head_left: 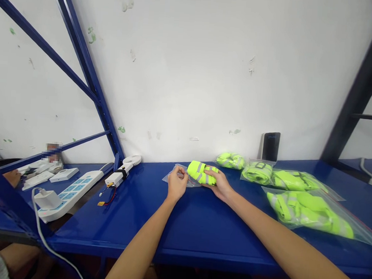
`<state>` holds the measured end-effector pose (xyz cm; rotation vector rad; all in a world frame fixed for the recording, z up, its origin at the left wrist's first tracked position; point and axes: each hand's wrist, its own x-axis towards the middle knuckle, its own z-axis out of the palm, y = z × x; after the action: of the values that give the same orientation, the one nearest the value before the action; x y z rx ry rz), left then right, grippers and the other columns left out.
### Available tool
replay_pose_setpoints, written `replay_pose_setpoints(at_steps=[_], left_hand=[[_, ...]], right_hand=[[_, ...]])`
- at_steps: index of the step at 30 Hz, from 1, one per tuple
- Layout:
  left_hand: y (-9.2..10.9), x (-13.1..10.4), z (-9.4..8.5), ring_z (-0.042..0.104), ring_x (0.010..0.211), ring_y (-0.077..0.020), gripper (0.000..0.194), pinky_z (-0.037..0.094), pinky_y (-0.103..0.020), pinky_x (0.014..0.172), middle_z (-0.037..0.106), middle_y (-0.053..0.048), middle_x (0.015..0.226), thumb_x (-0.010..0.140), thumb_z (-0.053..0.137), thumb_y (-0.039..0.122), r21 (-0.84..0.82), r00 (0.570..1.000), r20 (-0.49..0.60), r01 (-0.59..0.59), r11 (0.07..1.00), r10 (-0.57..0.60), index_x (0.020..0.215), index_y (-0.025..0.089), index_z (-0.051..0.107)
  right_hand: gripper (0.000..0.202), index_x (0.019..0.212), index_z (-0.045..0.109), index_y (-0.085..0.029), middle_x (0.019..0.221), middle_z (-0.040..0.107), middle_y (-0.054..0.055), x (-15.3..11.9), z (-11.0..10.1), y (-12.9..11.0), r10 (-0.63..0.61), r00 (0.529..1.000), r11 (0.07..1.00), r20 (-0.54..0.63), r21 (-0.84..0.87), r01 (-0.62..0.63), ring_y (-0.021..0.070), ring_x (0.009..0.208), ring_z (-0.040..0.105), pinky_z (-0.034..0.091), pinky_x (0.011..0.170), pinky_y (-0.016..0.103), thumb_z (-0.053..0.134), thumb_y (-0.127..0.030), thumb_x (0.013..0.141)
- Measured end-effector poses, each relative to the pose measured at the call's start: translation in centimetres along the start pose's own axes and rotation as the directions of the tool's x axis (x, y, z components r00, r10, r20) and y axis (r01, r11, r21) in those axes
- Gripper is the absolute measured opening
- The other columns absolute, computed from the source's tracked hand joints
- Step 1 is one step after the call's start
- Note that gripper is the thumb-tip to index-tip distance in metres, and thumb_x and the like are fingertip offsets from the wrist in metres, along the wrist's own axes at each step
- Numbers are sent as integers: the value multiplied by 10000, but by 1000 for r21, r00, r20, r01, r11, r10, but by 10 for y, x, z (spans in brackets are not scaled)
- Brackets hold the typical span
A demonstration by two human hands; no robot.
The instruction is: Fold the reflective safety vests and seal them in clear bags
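My right hand (217, 183) is wrapped round a folded yellow-green reflective vest (198, 171) with silver stripes, over the middle of the blue table. Close on its left, my left hand (178, 182) pinches a clear plastic bag (167, 177) by what looks like its edge. The bag spreads behind my left fingers and under the vest; whether the vest's end is inside it, I cannot tell. To the right lie several more such vests in clear bags, the nearest bagged vest (310, 212) being the largest in view.
A phone (270, 146) leans on the wall at the back. Left are a small white fan (132, 160), a battery pack with wires (116, 178) and a power strip (70, 195). Blue shelf posts (91, 73) rise beside the table (129, 225). Another person's arm (11, 178) shows far left.
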<state>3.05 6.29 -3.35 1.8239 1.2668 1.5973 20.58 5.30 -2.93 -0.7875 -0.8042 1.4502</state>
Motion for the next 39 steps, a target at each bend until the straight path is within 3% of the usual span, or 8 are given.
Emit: replay_pose_setpoints(at_steps=[6,12,15,19,24,27,33,39], left_hand=[[1,5,-3,561,640,-110,125,460,-211,606,552,13,727,784,575,261,-130,996,-90,6,991,-18,763,192,473],[1,4,-5,536,597,-102,115,447,-204,565,539,20,705,801,576,268,-88,989,-145,-18,996,5,795,197,486],[5,1,-7,542,604,-108,94,455,-217,578,570,8,731,814,573,273,-25,994,-65,-86,996,85,825,195,521],[10,-4,-8,568,662,-131,117,470,-250,634,623,-23,789,826,553,255,53,980,58,-195,979,192,909,194,607],[9,-6,-5,578,717,-157,303,482,-310,760,629,-19,774,834,521,207,78,939,202,-301,950,280,1121,214,618],[10,-4,-8,581,804,-184,380,464,-350,844,644,-35,835,818,540,186,120,928,204,-341,932,313,1191,227,601],[9,-2,-15,562,896,-235,515,418,-400,900,660,-60,936,667,744,269,180,940,230,-296,938,252,1169,234,633],[9,-3,-17,514,603,-142,634,444,-286,686,548,31,660,718,703,356,177,929,332,-234,956,166,1312,208,539]], right_hand=[[400,962,652,-171,835,722,39,0,-5,-7,-40,986,996,165,-69,52,205,721,673,529,631,299,772,-196,581],[373,919,683,-170,739,700,5,0,-12,-16,23,964,959,265,-277,53,175,651,648,495,584,269,779,-205,561],[366,924,679,-179,744,694,7,2,-14,-15,27,969,958,247,-282,45,169,652,645,507,582,267,773,-206,571],[430,999,649,-220,756,685,11,6,-15,-15,4,992,969,129,-247,28,203,628,644,527,516,322,755,-231,582],[400,968,663,-207,716,665,-20,7,-15,-15,-224,972,904,69,-357,233,177,633,614,508,571,299,748,-233,578],[376,952,676,-190,742,668,-21,7,-14,-14,-293,951,848,93,-434,304,166,679,606,487,626,277,753,-259,591],[391,967,673,-191,747,671,-14,9,-16,-13,-266,961,871,76,-407,273,172,662,603,487,608,282,748,-275,592],[373,950,675,-200,739,675,-7,7,-14,-9,-187,978,886,96,-413,210,186,664,629,523,567,301,748,-248,588]])
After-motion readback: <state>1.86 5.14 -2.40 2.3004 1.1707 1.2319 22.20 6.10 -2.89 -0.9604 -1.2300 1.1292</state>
